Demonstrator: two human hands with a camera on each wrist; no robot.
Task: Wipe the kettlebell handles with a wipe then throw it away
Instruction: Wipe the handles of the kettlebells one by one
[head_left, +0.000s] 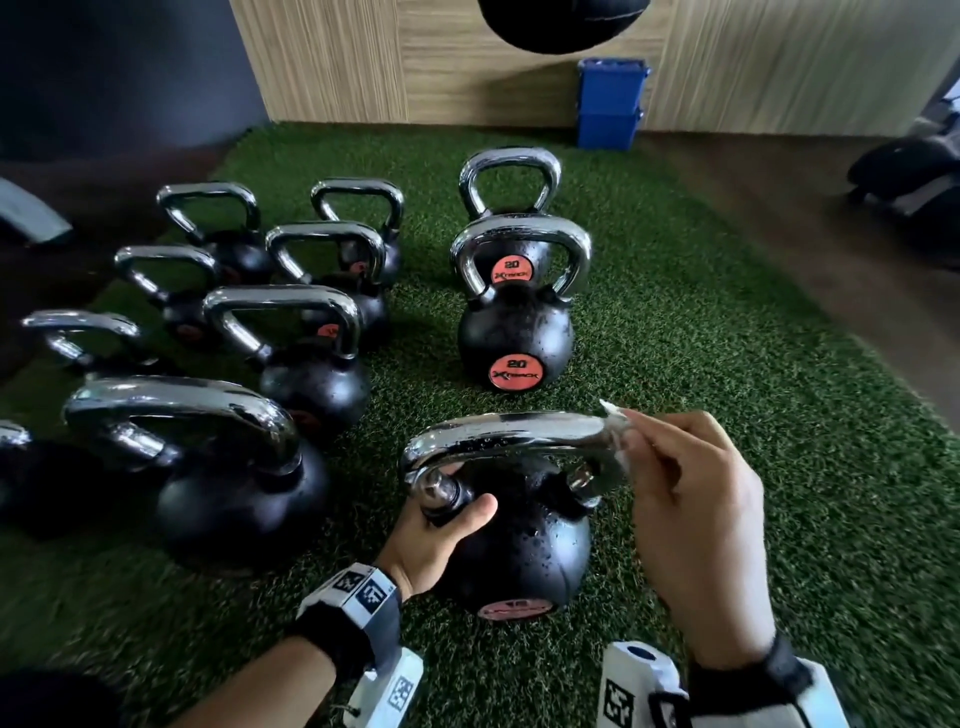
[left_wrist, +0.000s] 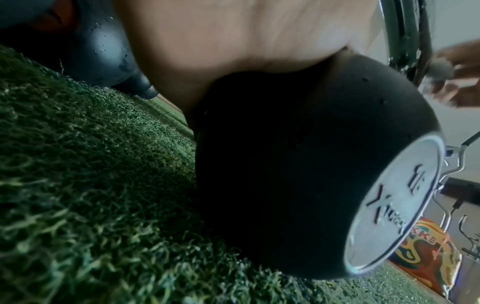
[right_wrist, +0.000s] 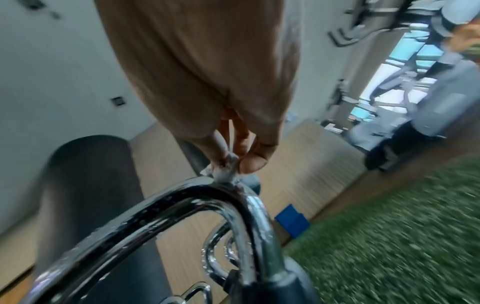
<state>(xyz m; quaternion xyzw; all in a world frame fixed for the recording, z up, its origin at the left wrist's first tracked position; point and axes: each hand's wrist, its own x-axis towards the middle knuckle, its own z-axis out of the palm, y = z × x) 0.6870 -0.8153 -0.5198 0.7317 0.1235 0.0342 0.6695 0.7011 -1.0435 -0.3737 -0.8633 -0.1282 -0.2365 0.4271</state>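
A black kettlebell (head_left: 524, 545) with a wet chrome handle (head_left: 509, 434) stands on the green turf right in front of me. My left hand (head_left: 441, 525) grips the left base of that handle where it meets the ball; in the left wrist view the palm (left_wrist: 233, 41) lies against the kettlebell's body (left_wrist: 298, 164). My right hand (head_left: 685, 499) pinches a small white wipe (head_left: 615, 421) against the handle's right bend. The right wrist view shows the crumpled wipe (right_wrist: 227, 166) between thumb and fingers, pressed onto the chrome handle (right_wrist: 182, 205).
Several more kettlebells stand on the turf (head_left: 727, 364) to the left (head_left: 228, 467) and two marked 20 straight ahead (head_left: 517, 332). A blue bin (head_left: 610, 104) stands by the wooden wall at the back. A dark punching bag (head_left: 561, 21) hangs above.
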